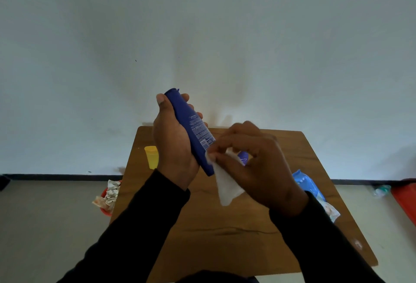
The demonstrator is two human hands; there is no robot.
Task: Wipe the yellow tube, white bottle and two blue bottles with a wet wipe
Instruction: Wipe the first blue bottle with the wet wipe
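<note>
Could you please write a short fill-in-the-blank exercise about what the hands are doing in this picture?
1. The left hand holds a bottle whose colour is ____.
2. The right hand presses a white ____ against the bottle's lower end.
3. The yellow tube stands on the table, to the ____ of the left hand.
4. The blue wipes pack lies at the table's ____ edge.

Missing words: blue; wet wipe; left; right
</note>
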